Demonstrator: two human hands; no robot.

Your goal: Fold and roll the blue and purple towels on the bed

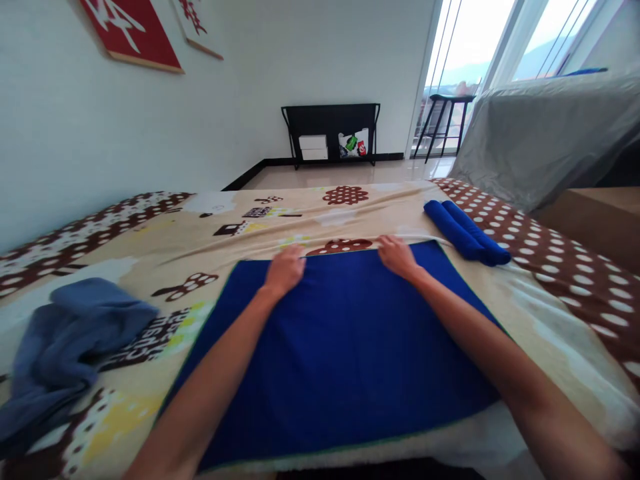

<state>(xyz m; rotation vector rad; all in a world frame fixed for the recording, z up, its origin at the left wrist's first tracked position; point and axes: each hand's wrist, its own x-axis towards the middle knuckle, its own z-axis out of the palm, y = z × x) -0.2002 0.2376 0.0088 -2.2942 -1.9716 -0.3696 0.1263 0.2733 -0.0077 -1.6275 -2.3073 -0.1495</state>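
As left hand (285, 270) and right hand (397, 256) pinch the blue towel (340, 347), the shelf (330, 107) holds white boxes (313, 147).

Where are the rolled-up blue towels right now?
In the head view, the rolled blue towels lie on the right side of the bed, just beyond the right hand and the far right corner of the flat blue towel.

A dark blue rectangular towel (345, 347) lies spread flat on a bed covered with a beige patterned blanket (240, 227). The left hand (285, 270) and the right hand (397, 255) press palm-down on the towel's far edge. Two rolled blue towels (465, 231) lie side by side near the right hand. A crumpled grey-blue cloth (65, 347) sits at far left.
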